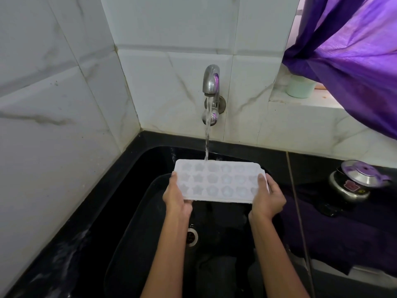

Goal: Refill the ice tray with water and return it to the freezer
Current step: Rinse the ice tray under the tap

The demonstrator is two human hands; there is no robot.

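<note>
Two hands grip the ice tray (219, 181) by its short ends, left hand (176, 197) and right hand (268, 198) closed around it, held over the sink (129, 211). Water from the tap (211, 82) strikes the edge farthest from the hands, so it may splash out; the near cups look unfilled. Right of the right hand sits a lidded steel pot (354, 181), clear of the tray.

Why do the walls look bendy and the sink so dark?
Head view: the wide lens curves the tile lines near the edges; the black sink soaks up light, so the white ice tray glows; the purple curtain tints the tap.
</note>
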